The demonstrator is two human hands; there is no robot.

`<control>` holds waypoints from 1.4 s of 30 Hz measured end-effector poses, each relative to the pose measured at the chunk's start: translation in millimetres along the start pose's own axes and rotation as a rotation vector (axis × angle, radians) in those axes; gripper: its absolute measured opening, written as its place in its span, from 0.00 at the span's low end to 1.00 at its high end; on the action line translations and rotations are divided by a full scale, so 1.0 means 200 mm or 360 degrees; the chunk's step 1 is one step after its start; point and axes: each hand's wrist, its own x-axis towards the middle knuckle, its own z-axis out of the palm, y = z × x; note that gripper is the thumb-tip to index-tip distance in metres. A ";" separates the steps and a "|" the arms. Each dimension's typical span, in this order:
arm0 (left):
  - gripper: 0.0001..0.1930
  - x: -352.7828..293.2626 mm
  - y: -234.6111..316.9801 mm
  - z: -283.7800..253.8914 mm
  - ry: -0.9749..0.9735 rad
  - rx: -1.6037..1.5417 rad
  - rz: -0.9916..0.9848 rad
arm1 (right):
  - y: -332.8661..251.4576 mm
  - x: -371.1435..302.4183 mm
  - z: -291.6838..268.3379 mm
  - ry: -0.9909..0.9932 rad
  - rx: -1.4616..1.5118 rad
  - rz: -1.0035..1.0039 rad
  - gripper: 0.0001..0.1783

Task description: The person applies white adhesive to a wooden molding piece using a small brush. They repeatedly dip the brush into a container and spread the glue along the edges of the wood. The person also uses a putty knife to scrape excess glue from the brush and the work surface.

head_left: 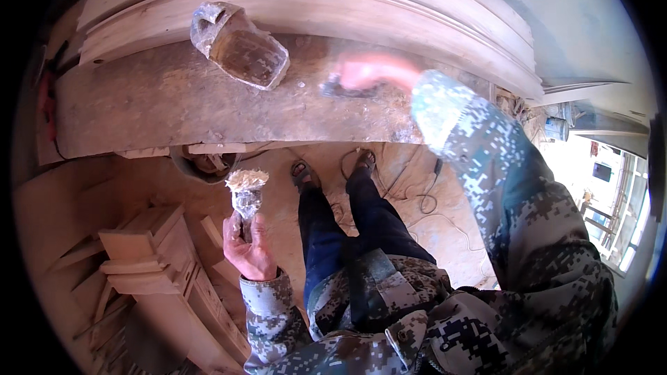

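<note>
My left hand (pixel 251 248) is closed round the handle of a brush (pixel 246 194), held bristles up in front of the bench. Its pale bristles are short and ragged, and its neck is crusted. My right hand (pixel 375 71) reaches over the bench top, smeared by motion. A dark, blurred thing (pixel 339 87) shows at its fingertips; whether the fingers grip it cannot be made out. To the left of that hand, a cut-open plastic jug (pixel 243 48) with brownish residue inside lies on the bench, its narrow end against the boards.
Long pale wooden boards (pixel 299 7) line the far side of the worn bench (pixel 146 97). A red-handled tool (pixel 47 101) hangs at the left end. Below are a bucket (pixel 201 167) with scraps, cables (pixel 429 198) on the floor, and stacked wooden pieces (pixel 153 257) at lower left.
</note>
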 end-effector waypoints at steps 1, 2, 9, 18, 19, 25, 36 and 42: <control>0.11 0.00 0.01 0.00 -0.0007 0.0006 0.0007 | -0.10 0.05 0.00 0.0036 0.0031 -0.0010 0.25; 0.12 0.00 0.02 0.00 -0.0015 0.0009 0.0013 | -0.20 0.04 -0.03 0.0118 -0.0181 -0.0092 0.20; 0.12 -0.03 0.00 0.00 -0.0019 -0.0048 -0.0060 | -0.15 0.07 0.05 0.0160 -0.0365 0.0002 0.16; 0.13 0.01 -0.12 -0.07 0.0035 -0.0230 -0.0377 | -0.02 -0.19 0.17 -0.0056 0.0394 0.0043 0.31; 0.12 0.01 -0.07 -0.04 0.0039 -0.0222 -0.0402 | -0.04 -0.15 0.14 0.0013 0.0356 0.0010 0.28; 0.11 0.04 0.03 0.09 -0.0046 -0.0459 -0.0314 | -0.25 -0.11 -0.04 0.0469 -0.0157 -0.0088 0.17; 0.09 0.57 -0.06 0.27 0.0266 -0.0907 -0.0517 | 0.31 -0.29 0.40 -0.0500 0.2516 -0.0376 0.23; 0.16 0.85 -0.20 0.31 0.0090 -0.0548 -0.0272 | 0.18 -0.24 0.48 0.0394 0.1807 -0.0033 0.25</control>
